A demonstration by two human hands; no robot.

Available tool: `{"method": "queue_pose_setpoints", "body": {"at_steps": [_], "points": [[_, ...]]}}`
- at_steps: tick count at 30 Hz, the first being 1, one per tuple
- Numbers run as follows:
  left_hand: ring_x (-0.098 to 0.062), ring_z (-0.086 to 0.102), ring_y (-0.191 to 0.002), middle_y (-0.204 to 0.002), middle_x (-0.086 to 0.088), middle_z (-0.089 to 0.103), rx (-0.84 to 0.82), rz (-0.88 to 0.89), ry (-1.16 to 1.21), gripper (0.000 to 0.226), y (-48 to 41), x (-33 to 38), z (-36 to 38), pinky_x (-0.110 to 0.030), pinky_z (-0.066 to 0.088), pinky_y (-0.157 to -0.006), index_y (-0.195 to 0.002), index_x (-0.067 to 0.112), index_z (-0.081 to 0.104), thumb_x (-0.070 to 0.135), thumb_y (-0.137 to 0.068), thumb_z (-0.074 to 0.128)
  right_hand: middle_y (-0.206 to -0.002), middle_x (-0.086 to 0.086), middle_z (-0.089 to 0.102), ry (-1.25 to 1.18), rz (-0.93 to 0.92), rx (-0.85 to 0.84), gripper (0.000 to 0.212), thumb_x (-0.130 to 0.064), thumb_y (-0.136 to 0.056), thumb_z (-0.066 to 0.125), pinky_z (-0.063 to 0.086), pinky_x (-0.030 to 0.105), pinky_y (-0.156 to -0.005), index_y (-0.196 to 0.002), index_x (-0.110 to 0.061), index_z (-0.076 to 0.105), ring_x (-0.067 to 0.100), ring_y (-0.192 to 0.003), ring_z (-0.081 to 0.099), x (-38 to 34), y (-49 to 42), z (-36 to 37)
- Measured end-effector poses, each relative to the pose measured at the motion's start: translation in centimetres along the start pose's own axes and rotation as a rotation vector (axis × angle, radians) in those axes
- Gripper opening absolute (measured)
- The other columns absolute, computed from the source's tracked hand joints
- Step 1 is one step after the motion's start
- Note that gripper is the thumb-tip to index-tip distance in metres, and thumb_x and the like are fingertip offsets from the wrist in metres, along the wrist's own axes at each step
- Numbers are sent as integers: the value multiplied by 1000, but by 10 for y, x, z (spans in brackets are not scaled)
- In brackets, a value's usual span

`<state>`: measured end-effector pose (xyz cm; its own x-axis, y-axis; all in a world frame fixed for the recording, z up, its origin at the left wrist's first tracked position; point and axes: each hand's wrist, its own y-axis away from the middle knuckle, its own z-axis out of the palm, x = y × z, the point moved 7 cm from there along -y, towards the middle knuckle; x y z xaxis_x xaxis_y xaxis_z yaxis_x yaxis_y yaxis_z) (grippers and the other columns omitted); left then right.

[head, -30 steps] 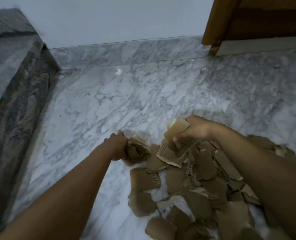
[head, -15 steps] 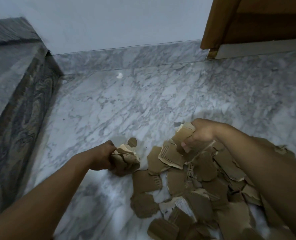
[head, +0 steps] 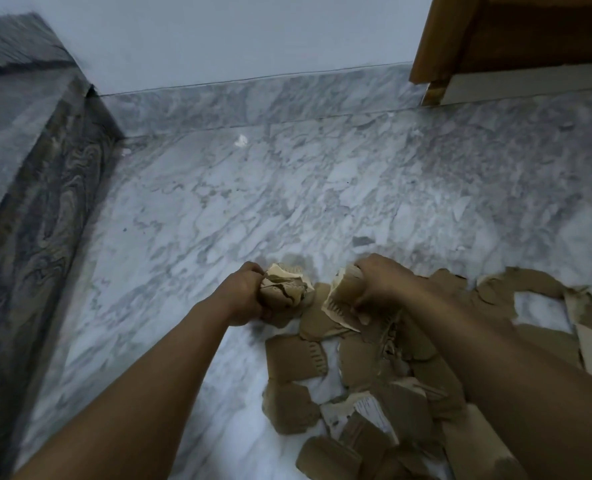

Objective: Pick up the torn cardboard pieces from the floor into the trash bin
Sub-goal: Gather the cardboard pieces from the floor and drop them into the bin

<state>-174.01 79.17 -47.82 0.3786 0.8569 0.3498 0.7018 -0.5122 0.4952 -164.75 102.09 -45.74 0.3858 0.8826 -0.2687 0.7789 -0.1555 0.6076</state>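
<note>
Several torn brown cardboard pieces (head: 364,393) lie spread over the white marble floor (head: 253,202) at the lower right. My left hand (head: 242,296) grips a crumpled bundle of cardboard pieces (head: 284,289) at the pile's far left edge. My right hand (head: 377,282) holds a wad of cardboard pieces (head: 345,292) just to the right of it, with one ragged piece hanging below. The two hands are close together. No trash bin is in view.
A dark marble step (head: 28,209) rises along the left. A white wall with a marble skirting (head: 253,98) closes the far side. A wooden door frame (head: 436,39) stands at the top right. A small white scrap (head: 241,140) lies near the skirting.
My left hand has moved right with its bundle, closer to my right hand. My right hand keeps its wad and has shifted little. The view has shifted, so more cardboard shows at the right.
</note>
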Motion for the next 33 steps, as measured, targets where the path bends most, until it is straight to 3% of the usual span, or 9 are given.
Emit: {"method": "queue_pose_setpoints", "body": {"at_steps": [3,6,12,17,19,24,27,30,33], "points": [[-25,48,-110,-140,5,37,8,-64,-99,62,-6,-6,0,-40,48,-97,-121,20,62,38,-66,84,-118,-2,57,23,25,-5,59,-44,-63,83,46,49,-98,-112,-30,53,27,-112,55,3,-2,3],[-26,48,-110,-134,-1,37,-20,-78,-104,59,-11,-5,1,-35,50,-93,-120,14,60,32,-68,84,-119,-1,58,22,20,7,57,-40,-67,84,42,48,-99,-114,-30,52,27,-114,53,4,-7,5],[-18,53,-102,-127,-3,36,-30,-111,7,65,-11,-7,7,-33,55,-90,-124,9,49,17,-69,83,-114,-1,56,81,-28,62,55,-41,-71,81,34,40,-80,-110,-29,43,28,-105,53,1,0,5],[-22,61,-89,-108,-7,58,-16,-61,-62,38,-6,3,0,-28,51,-69,-104,10,64,21,-72,81,-111,2,55,75,-25,69,63,-37,-74,79,32,43,-80,-120,-26,38,30,-102,53,-4,5,3],[-23,63,-91,-102,-7,64,-20,-34,-60,34,-3,5,0,-29,51,-72,-103,12,65,21,-73,80,-105,3,54,65,-33,84,66,-35,-74,79,34,43,-80,-122,-25,35,30,-94,52,-8,7,3],[-23,58,-105,-115,-4,63,14,-23,144,52,9,-2,2,-35,52,-86,-118,17,55,18,-72,80,-105,2,62,1,-43,70,53,-38,-68,83,47,35,-72,-110,-21,55,23,-91,58,-6,9,2],[-20,58,-98,-107,-3,61,41,-55,316,62,22,-8,-1,-28,48,-72,-121,18,40,19,-74,81,-100,2,68,-131,-35,36,47,-37,-60,91,50,31,-68,-97,-20,67,21,-90,65,2,11,-4],[-18,62,-88,-99,-6,63,48,-87,483,72,38,-12,-4,-31,53,-66,-118,18,26,13,-74,82,-100,-2,69,-340,-39,67,50,-32,-63,93,48,28,-75,-104,-19,67,19,-97,65,11,14,-16],[-27,66,-85,-102,-13,65,11,-100,637,71,57,-10,-10,-35,57,-67,-123,17,33,9,-71,80,-100,-4,71,-458,-72,77,52,-29,-64,95,48,24,-73,-107,-18,70,16,-96,66,8,27,-33]]}}
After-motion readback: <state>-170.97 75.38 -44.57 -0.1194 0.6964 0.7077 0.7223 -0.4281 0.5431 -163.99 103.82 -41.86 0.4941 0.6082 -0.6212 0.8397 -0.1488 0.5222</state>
